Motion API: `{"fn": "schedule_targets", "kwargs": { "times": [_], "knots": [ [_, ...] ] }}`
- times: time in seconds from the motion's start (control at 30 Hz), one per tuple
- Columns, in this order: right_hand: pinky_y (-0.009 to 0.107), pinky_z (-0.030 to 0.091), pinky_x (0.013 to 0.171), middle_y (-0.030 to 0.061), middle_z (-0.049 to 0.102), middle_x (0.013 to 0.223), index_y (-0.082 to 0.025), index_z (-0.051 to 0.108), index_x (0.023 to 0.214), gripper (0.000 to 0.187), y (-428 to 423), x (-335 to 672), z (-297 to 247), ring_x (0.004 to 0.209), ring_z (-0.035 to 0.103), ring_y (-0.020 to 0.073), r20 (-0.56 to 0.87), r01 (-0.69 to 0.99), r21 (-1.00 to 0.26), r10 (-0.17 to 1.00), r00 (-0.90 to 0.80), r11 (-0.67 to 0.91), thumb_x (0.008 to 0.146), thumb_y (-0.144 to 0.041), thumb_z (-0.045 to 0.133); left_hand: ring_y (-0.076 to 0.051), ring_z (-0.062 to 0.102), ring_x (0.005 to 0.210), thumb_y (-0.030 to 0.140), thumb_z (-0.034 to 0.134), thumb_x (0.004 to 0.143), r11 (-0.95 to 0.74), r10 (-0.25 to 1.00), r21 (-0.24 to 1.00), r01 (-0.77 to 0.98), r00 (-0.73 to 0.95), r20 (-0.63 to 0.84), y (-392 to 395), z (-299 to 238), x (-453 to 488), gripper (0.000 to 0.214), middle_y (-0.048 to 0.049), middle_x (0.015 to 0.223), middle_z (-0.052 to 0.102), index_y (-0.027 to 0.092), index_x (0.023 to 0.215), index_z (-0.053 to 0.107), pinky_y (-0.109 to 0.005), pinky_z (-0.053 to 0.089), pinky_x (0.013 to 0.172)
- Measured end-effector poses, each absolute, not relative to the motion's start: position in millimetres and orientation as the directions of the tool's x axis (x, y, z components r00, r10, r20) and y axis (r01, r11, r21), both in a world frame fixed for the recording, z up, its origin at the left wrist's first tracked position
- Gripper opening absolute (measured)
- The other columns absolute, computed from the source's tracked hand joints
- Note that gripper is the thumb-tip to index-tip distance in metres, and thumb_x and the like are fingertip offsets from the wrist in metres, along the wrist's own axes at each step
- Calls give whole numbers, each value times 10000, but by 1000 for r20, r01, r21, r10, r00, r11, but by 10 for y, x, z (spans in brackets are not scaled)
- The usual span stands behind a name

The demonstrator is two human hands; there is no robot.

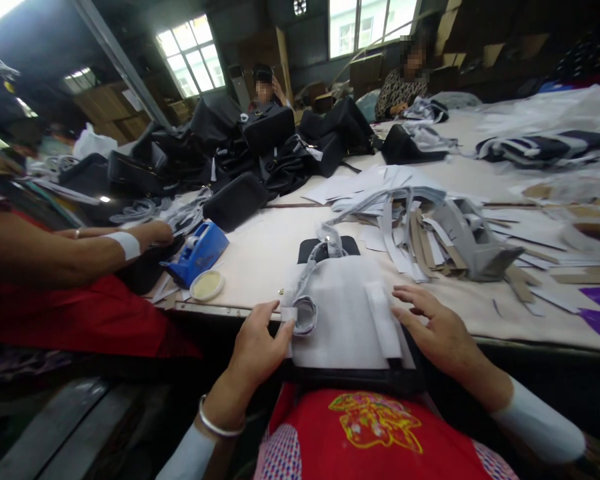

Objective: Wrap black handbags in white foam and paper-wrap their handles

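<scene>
Against the white-covered bag (341, 320), loosely spread hands (255, 343) (440, 330) rest.

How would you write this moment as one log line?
Left hand: open, at left edge of white sheet; Right hand: open, near sheet's right edge; Black bag: beneath sheet; Wrapped strap: end coiled on sheet
</scene>
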State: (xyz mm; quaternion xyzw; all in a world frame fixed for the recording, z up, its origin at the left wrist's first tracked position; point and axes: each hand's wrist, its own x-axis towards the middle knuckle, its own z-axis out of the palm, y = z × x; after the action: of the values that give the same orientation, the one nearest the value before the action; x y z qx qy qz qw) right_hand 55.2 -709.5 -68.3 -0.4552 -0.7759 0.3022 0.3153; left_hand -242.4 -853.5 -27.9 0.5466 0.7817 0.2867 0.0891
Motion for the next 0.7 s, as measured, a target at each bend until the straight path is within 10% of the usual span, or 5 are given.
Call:
{"fn": "schedule_targets", "kwargs": {
  "times": [0.1, 0.3, 0.47, 0.57, 0.7],
  "knots": [
    [405, 589, 814, 136, 635, 1283, -198, 665, 1190, 393, -7122, 564, -745, 1111, 637, 288, 102, 472, -832, 918, -384, 290, 909, -443, 540, -310, 344, 1438, 386, 550, 912, 50, 915, 332, 942, -177, 364, -8468, -206, -2294, 603, -191, 1528, 402, 140, 1449, 429, -500, 318, 1163],
    [446, 496, 1008, 119, 645, 1269, -192, 646, 1205, 393, -7108, 583, -823, 1174, 597, 277, 89, 420, -861, 898, -430, 287, 925, -434, 516, -349, 276, 1473, 399, 588, 886, -50, 999, 122, 991, 50, 0, -8276, -269, -2123, 669, -173, 1561, 373, 148, 1479, 411, -601, 251, 1168],
    [444, 492, 1010, 125, 664, 1218, -179, 662, 1171, 394, -7060, 667, -868, 1158, 605, 282, 40, 427, -872, 902, -429, 242, 925, -445, 507, -295, 521, 1299, 430, 576, 900, -60, 975, 534, 843, -65, 211, -7699, 148, -2302, 426, -141, 1342, 623, 188, 1242, 652, -489, 337, 1138],
    [439, 490, 1022, 116, 668, 1208, -194, 666, 1162, 371, -7063, 663, -874, 1150, 611, 278, 56, 411, -876, 900, -433, 252, 933, -433, 498, -281, 555, 1239, 446, 678, 827, 269, 945, 834, 482, -299, -132, -6986, 266, -2411, 338, -108, 1238, 681, 193, 1047, 712, -393, 398, 1075],
    [424, 492, 1034, 102, 666, 1226, -226, 676, 1144, 347, -7102, 654, -888, 1175, 605, 278, 89, 415, -867, 906, -413, 275, 933, -437, 499, -278, 688, 818, 474, 709, 810, 478, 867, 833, 279, -303, -395, -6116, 106, -2481, 377, -144, 821, 726, 100, 809, 662, -363, 533, 713]
  ]
}}
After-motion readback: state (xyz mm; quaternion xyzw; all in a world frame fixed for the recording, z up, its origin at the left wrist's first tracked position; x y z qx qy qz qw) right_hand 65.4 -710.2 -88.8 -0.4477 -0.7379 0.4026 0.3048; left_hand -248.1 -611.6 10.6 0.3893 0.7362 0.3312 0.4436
